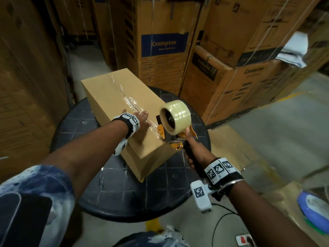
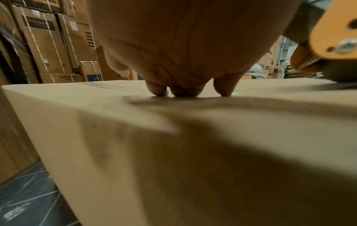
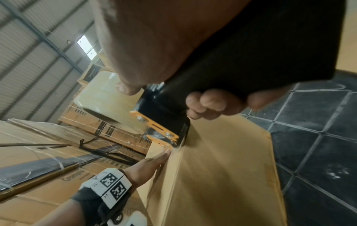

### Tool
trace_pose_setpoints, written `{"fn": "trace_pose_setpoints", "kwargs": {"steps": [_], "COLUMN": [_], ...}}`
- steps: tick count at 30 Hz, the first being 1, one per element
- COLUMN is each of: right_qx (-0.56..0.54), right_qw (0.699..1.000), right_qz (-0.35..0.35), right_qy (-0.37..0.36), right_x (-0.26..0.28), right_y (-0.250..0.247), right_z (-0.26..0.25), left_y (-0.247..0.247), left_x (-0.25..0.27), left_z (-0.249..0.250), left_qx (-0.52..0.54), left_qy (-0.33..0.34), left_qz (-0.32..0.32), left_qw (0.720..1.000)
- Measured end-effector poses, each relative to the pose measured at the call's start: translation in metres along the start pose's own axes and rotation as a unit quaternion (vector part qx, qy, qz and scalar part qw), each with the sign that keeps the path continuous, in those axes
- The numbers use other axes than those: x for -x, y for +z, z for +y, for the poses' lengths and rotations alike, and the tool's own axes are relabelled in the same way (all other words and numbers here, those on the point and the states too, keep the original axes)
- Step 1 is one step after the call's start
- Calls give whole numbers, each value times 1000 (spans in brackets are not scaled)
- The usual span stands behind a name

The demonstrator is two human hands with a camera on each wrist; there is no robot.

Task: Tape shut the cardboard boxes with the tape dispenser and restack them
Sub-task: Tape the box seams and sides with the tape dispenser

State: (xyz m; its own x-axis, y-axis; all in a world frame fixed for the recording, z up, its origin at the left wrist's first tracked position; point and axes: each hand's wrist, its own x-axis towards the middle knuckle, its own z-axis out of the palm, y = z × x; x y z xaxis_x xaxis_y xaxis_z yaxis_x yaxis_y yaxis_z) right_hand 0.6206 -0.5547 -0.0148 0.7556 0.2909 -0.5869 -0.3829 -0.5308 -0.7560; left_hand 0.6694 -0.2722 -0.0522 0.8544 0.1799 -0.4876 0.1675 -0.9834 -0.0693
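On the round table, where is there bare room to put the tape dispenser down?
Bare tabletop lies between the box and the near rim, and left of the box. The right side is crowded by the right hand gripping the dispenser; the left hand presses the box top.

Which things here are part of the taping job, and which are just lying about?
In use: cardboard box, tape dispenser, left hand pressing the box top, right hand gripping the dispenser handle.

Lying about: stacked Crompton cartons, power strip, round table underneath.
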Motion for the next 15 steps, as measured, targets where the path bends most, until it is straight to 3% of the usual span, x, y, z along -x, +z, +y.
{"fn": "trace_pose_setpoints", "kwargs": {"steps": [6, 11, 15], "right_qx": [10, 30, 26], "right_qw": [999, 998, 998], "right_qz": [39, 47, 47], "right_qy": [-21, -27, -39], "right_x": [7, 6, 4], "right_y": [7, 8, 10], "right_z": [6, 6, 7], "left_y": [-2, 5, 9], "left_x": [20, 62, 75], "left_z": [8, 39, 43], "left_qx": [20, -17, -16], "left_qy": [3, 137, 121], "left_qz": [33, 22, 4], "left_qw": [999, 990, 992]}}
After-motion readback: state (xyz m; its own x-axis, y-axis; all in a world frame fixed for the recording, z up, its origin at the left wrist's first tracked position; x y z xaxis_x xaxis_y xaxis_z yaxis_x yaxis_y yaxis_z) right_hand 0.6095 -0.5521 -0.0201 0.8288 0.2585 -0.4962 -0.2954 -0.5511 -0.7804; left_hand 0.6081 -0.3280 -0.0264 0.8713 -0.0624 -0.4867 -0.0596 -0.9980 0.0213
